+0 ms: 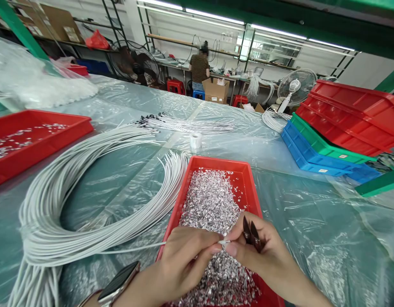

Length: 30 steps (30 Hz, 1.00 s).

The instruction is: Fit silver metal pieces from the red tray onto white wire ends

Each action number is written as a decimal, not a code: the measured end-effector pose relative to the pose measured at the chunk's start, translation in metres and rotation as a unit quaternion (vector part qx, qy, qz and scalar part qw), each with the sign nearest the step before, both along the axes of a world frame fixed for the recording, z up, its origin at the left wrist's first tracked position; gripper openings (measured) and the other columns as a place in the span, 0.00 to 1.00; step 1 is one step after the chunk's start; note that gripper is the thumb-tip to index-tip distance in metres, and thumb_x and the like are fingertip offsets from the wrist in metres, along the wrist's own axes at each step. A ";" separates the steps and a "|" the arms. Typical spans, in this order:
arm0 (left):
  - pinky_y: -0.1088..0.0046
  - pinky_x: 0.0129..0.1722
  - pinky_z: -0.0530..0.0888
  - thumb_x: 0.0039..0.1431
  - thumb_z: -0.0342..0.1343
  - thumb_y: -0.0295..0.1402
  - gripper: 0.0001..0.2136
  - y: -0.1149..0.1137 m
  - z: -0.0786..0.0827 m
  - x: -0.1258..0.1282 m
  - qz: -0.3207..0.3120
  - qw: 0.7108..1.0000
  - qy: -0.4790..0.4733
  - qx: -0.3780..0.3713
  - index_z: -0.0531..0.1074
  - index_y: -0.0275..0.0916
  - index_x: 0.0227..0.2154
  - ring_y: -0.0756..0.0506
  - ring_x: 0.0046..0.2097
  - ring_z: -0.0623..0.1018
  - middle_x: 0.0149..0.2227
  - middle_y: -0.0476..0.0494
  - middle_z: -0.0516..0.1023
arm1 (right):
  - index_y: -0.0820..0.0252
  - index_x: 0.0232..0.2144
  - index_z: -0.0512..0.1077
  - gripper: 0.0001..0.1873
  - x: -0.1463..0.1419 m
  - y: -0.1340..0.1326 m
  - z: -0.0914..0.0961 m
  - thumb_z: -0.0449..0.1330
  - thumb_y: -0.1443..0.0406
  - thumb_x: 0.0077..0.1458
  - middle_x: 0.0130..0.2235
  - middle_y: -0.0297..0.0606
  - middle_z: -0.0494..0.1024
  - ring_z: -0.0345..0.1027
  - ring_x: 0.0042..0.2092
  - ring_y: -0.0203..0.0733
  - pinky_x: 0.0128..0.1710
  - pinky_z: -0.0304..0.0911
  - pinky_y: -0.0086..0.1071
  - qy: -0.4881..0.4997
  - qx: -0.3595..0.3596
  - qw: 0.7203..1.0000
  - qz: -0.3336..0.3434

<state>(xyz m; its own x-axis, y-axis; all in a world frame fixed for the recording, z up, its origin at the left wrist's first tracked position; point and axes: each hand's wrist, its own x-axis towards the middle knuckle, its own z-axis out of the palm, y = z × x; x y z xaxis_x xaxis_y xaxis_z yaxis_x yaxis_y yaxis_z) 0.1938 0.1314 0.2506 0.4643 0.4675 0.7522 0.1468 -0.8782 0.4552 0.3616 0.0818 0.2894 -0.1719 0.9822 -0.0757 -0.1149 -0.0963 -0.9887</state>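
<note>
My left hand (187, 251) pinches the end of a thin white cable (133, 248) that runs off to the left toward a big looped bundle of white cables (88, 192). My right hand (257, 251) meets it fingertip to fingertip, pinching something tiny at the cable's tip, too small to name. Both hands hover over a red tray (244, 179) heaped with small shiny metal pieces (212, 204). A watch (118, 283) is on my left wrist.
Another red tray (33, 136) with a few metal bits sits at the left. Stacked red, green and blue trays (337, 132) stand at the right. More cable bundles (187, 124) and a small white roll (195, 140) lie further back. A person works at a far bench (199, 66).
</note>
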 end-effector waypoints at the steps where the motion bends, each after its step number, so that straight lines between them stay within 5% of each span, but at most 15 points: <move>1: 0.77 0.27 0.72 0.67 0.44 0.28 0.09 0.001 -0.002 0.000 0.000 1.000 0.002 -0.001 0.69 0.35 0.34 0.53 0.26 0.77 0.26 0.47 0.79 | 0.55 0.26 0.69 0.08 0.001 0.001 0.000 0.62 0.73 0.49 0.20 0.23 0.56 0.44 0.22 0.31 0.20 0.43 0.27 0.004 -0.002 1.000 0.007; 18: 0.75 0.27 0.71 0.66 0.45 0.27 0.07 0.000 -0.012 -0.003 -0.020 1.000 0.001 -0.014 0.68 0.36 0.35 0.52 0.27 0.76 0.26 0.47 0.78 | 0.54 0.24 0.71 0.09 0.003 0.011 -0.022 0.66 0.71 0.47 0.16 0.20 0.57 0.42 0.17 0.27 0.16 0.40 0.26 0.206 -0.099 0.970 0.082; 25: 0.75 0.25 0.69 0.67 0.42 0.29 0.09 0.000 -0.012 -0.002 -0.008 0.997 0.024 -0.069 0.68 0.38 0.37 0.52 0.24 0.74 0.24 0.50 0.75 | 0.55 0.24 0.71 0.07 -0.002 0.008 -0.010 0.64 0.72 0.47 0.19 0.22 0.56 0.44 0.21 0.30 0.19 0.41 0.28 0.014 -0.029 0.999 -0.014; 30: 0.75 0.25 0.68 0.65 0.43 0.28 0.08 0.000 -0.012 -0.002 -0.014 0.993 0.034 -0.115 0.68 0.39 0.36 0.51 0.25 0.74 0.24 0.51 0.74 | 0.55 0.28 0.70 0.04 -0.004 0.003 -0.004 0.59 0.69 0.52 0.19 0.22 0.53 0.44 0.20 0.31 0.19 0.42 0.29 -0.114 0.063 0.990 -0.058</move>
<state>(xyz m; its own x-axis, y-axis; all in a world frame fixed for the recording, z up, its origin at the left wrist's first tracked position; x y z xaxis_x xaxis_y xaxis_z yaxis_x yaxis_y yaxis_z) 0.1915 0.1318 0.2382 0.5262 0.6086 0.5938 0.1610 -0.7570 0.6332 0.3575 0.0846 0.2858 -0.0498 0.9984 0.0249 0.1088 0.0302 -0.9936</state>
